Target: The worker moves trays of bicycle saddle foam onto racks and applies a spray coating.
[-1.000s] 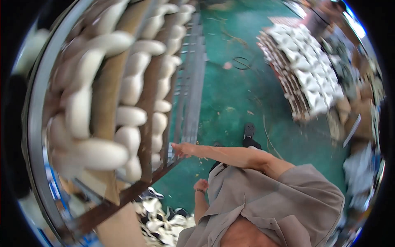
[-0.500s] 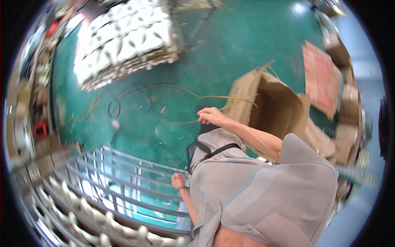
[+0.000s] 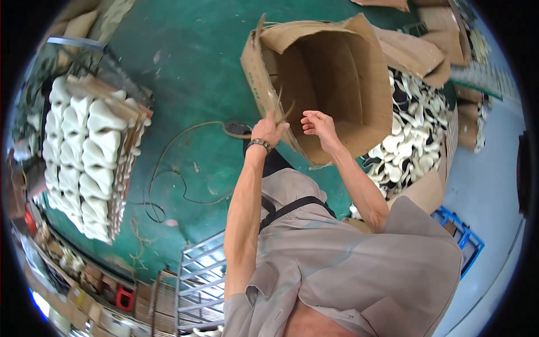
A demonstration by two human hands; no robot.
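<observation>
A large brown cardboard box (image 3: 258, 78) stands in front of me, its open mouth turned toward me. My left hand (image 3: 268, 132), with a bracelet or watch at the wrist, is at the box's near left edge. Its fingers are closed around a thin yellowish strap (image 3: 209, 123); part of the strap curls up beyond the fingers, and the rest trails left across the floor. Before the box's opening, my right hand (image 3: 320, 127) is held with curled fingers, and nothing shows between them. The two hands are apart.
Right of the box lies a heap of white and black curved pieces (image 3: 412, 137) among cardboard. Stacked white moulded pieces (image 3: 70, 151) stand at left. A grey metal rack (image 3: 196, 281) is at lower left. A blue frame (image 3: 463, 236) stands at right, and a dark cable (image 3: 154, 210) lies on the green floor.
My view has turned, so the box is now nearer the middle. My left hand has come up from beside the rack to the strap at the box's edge. My right hand is now before the opening.
</observation>
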